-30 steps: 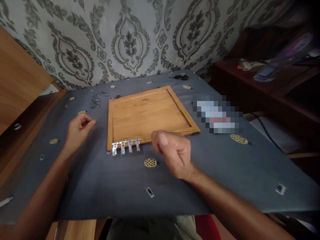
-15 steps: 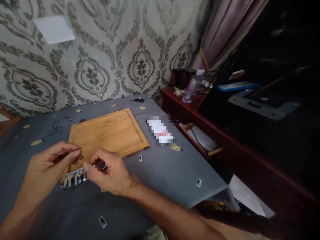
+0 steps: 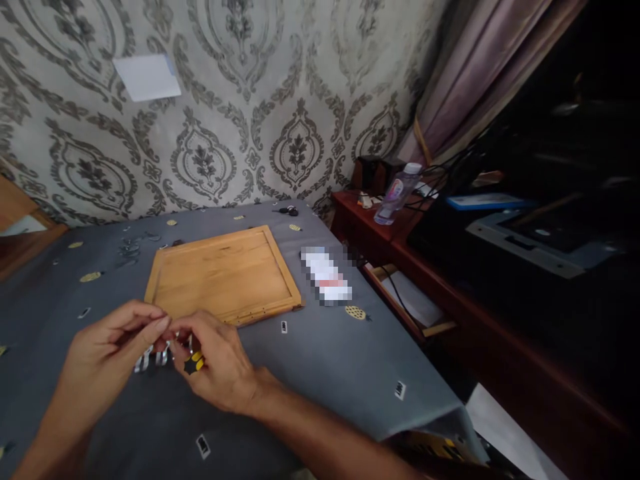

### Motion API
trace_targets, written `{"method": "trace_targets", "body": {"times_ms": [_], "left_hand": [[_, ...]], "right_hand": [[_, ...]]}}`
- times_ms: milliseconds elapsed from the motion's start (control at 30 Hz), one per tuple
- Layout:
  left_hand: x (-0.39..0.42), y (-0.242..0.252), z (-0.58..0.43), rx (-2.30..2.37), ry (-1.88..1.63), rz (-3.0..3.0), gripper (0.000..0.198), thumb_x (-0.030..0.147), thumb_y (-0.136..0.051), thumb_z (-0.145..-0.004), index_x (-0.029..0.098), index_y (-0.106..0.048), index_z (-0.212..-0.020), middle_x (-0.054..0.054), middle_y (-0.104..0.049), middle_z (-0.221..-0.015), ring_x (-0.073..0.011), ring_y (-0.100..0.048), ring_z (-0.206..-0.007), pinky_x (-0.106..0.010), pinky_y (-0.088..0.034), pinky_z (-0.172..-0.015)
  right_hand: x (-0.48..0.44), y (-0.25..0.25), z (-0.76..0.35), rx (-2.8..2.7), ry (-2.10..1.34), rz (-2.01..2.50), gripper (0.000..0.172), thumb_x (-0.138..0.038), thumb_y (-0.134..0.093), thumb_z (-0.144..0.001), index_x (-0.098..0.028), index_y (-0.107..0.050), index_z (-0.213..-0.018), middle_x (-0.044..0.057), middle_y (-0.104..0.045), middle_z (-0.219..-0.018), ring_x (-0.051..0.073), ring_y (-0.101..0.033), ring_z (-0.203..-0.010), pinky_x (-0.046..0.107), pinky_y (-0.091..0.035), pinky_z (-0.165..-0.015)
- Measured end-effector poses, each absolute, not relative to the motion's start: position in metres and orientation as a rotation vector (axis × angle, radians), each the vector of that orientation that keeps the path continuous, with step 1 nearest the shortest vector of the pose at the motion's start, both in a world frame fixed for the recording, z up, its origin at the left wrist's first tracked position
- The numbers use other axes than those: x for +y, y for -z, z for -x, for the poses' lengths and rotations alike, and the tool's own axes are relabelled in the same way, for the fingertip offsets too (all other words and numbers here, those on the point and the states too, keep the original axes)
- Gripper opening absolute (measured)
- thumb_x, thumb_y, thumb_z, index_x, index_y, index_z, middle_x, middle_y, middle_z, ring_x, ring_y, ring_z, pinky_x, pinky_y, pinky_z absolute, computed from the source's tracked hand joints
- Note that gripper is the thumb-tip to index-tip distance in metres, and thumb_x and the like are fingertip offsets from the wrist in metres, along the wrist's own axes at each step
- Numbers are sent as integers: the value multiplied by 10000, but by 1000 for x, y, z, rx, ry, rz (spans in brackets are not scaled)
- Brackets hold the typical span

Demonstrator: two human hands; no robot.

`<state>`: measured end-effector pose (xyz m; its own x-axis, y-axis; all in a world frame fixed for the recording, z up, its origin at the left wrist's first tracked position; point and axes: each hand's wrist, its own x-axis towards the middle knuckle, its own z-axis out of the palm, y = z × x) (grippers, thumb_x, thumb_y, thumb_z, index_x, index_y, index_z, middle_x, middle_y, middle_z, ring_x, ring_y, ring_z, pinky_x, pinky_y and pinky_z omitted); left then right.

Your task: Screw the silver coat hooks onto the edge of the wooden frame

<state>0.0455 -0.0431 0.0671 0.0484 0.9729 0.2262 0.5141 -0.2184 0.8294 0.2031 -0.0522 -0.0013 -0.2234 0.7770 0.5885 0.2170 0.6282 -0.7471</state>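
Observation:
A shallow wooden tray (image 3: 220, 275) lies on a grey patterned tablecloth (image 3: 325, 353). Small silver metal hooks (image 3: 150, 359) line its near left edge. My right hand (image 3: 217, 363) is closed around a small black and yellow tool (image 3: 194, 364), likely a stubby screwdriver, right over those hooks. My left hand (image 3: 107, 353) pinches its fingertips together beside the right hand, on something too small to make out.
More loose metal hooks (image 3: 131, 247) lie at the far left of the cloth, a dark object (image 3: 287, 211) at its far edge. A blurred-out packet (image 3: 327, 275) lies right of the tray. A dark red sideboard (image 3: 400, 233) with a plastic bottle (image 3: 397, 193) stands to the right.
The view has swung right and up. My two hands came together over the hooks at the tray's near edge; the black and yellow tool now shows in my right hand.

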Motion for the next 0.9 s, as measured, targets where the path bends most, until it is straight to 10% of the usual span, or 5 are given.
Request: {"method": "trace_targets", "body": {"times_ms": [900], "left_hand": [[-13,-75,-60,951,-748,-1997,187,292,-501,-965,199,-474,-1126,92,-487,-558,-89,-494,-509,-193,-395,-495]], "right_hand": [[-46,-11,-215,-1471,-606,887,54,-180,-605,-920,-205,-649,-904,-30,-667,-771,90,-545,-608,251,-449,-590]]}}
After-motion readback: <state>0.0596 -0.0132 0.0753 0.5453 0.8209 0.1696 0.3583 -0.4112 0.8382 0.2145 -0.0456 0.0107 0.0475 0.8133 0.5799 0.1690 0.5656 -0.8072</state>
